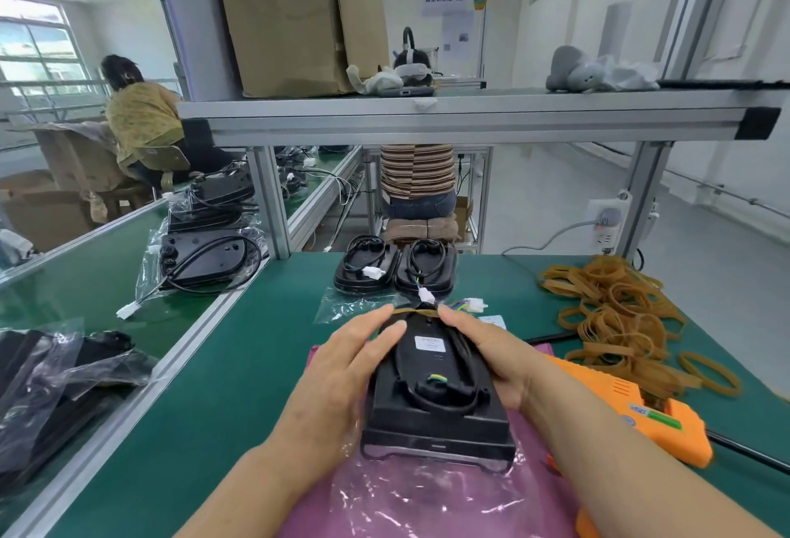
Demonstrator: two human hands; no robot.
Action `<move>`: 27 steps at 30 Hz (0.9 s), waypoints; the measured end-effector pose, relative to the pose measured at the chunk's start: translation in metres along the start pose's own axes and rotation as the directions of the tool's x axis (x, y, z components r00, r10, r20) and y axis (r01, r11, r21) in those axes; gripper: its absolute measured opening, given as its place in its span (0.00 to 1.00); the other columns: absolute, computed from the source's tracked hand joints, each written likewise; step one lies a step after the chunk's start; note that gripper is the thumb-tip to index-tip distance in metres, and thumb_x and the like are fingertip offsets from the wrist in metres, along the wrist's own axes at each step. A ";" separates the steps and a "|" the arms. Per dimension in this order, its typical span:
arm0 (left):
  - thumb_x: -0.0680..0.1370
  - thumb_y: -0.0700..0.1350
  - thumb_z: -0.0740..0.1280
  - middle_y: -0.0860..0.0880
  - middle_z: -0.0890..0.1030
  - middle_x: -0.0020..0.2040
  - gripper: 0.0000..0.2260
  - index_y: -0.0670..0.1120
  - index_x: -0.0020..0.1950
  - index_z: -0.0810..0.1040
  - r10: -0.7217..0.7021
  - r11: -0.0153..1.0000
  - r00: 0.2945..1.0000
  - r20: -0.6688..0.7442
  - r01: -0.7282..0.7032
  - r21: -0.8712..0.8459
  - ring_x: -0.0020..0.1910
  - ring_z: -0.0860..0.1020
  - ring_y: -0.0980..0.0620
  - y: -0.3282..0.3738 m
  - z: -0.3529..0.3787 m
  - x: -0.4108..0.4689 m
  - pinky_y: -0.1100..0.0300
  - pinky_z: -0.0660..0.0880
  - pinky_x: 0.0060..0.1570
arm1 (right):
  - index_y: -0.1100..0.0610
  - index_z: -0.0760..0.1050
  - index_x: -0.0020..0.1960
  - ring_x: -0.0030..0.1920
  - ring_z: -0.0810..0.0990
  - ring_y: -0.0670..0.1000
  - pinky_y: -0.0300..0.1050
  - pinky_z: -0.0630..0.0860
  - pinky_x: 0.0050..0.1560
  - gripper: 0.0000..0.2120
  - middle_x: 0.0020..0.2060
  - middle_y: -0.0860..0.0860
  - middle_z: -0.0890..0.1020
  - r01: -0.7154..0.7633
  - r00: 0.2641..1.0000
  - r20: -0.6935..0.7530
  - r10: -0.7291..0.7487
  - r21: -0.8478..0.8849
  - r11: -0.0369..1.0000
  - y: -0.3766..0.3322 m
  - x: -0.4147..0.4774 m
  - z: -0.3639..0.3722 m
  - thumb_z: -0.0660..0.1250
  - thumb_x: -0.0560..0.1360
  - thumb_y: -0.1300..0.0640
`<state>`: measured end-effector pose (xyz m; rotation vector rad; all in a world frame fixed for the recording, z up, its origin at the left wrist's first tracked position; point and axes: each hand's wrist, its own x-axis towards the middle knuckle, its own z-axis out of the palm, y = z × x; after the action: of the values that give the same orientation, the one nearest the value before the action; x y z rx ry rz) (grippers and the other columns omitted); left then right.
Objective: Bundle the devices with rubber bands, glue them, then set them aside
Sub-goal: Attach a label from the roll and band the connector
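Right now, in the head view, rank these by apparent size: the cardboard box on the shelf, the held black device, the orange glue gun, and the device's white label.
1. cardboard box
2. black device, not far behind because it is much nearer the camera
3. orange glue gun, partly covered
4. white label

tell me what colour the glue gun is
The glue gun is orange; the head view shows it best.
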<state>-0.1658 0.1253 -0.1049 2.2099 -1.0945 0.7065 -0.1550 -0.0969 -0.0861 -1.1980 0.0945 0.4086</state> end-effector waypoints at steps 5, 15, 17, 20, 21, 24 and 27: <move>0.68 0.41 0.80 0.56 0.76 0.66 0.29 0.48 0.68 0.76 -0.051 0.980 0.998 -0.041 0.042 -0.193 0.67 0.74 0.55 0.013 -0.007 0.015 0.50 0.72 0.66 | 0.59 0.77 0.61 0.32 0.81 0.39 0.30 0.75 0.32 0.19 0.37 0.45 0.82 0.048 0.985 -0.154 -0.075 -0.177 0.983 -0.011 -0.007 -0.002 0.57 0.82 0.47; 0.58 0.72 0.68 0.56 0.82 0.30 0.19 0.60 0.37 0.81 -0.675 0.636 0.728 0.124 0.659 -0.402 0.28 0.77 0.61 0.014 -0.017 0.025 0.64 0.74 0.33 | 0.58 0.80 0.53 0.43 0.85 0.49 0.47 0.80 0.48 0.30 0.46 0.53 0.85 0.005 0.958 -0.257 -0.127 -0.427 0.904 -0.023 -0.032 -0.016 0.53 0.79 0.34; 0.58 0.74 0.69 0.57 0.81 0.28 0.21 0.57 0.32 0.80 -0.716 0.567 0.677 0.169 0.706 -0.424 0.27 0.77 0.60 0.013 -0.016 0.025 0.65 0.73 0.31 | 0.58 0.79 0.59 0.49 0.85 0.51 0.45 0.80 0.47 0.35 0.50 0.55 0.86 0.060 0.973 -0.188 -0.133 -0.350 0.935 -0.021 -0.034 -0.015 0.51 0.77 0.31; 0.58 0.74 0.70 0.51 0.86 0.35 0.30 0.48 0.38 0.85 -0.745 0.470 0.620 0.247 0.750 -0.466 0.36 0.85 0.52 0.011 -0.012 0.024 0.57 0.80 0.40 | 0.57 0.77 0.63 0.51 0.85 0.52 0.46 0.79 0.48 0.40 0.52 0.55 0.85 0.108 0.986 -0.094 -0.140 -0.285 0.952 -0.018 -0.036 -0.011 0.52 0.69 0.26; 0.58 0.74 0.70 0.49 0.86 0.35 0.31 0.46 0.39 0.85 -0.750 0.448 0.606 0.264 0.760 -0.470 0.37 0.85 0.49 0.011 -0.011 0.025 0.53 0.80 0.43 | 0.56 0.78 0.62 0.50 0.85 0.51 0.47 0.80 0.49 0.40 0.52 0.55 0.85 0.121 0.987 -0.066 -0.146 -0.289 0.950 -0.018 -0.037 -0.008 0.54 0.68 0.25; 0.59 0.73 0.70 0.48 0.85 0.35 0.29 0.46 0.38 0.84 -0.770 0.404 0.564 0.298 0.793 -0.456 0.34 0.83 0.50 0.009 -0.010 0.027 0.54 0.78 0.40 | 0.53 0.80 0.59 0.47 0.85 0.51 0.48 0.82 0.48 0.33 0.51 0.55 0.86 0.163 0.981 -0.032 -0.192 -0.404 0.900 -0.016 -0.038 -0.001 0.66 0.68 0.28; 0.69 0.68 0.70 0.47 0.87 0.42 0.26 0.45 0.44 0.87 -0.737 0.313 0.480 0.476 0.866 -0.389 0.42 0.86 0.49 0.007 -0.008 0.023 0.54 0.79 0.48 | 0.55 0.80 0.57 0.49 0.85 0.56 0.57 0.81 0.55 0.27 0.49 0.55 0.86 0.130 0.976 -0.091 -0.195 -0.475 0.870 -0.006 -0.036 -0.003 0.74 0.65 0.39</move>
<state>-0.1611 0.1151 -0.0821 1.8956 -0.0649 -0.3339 -0.1859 -0.1105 -0.0716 -1.7000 0.0106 0.2009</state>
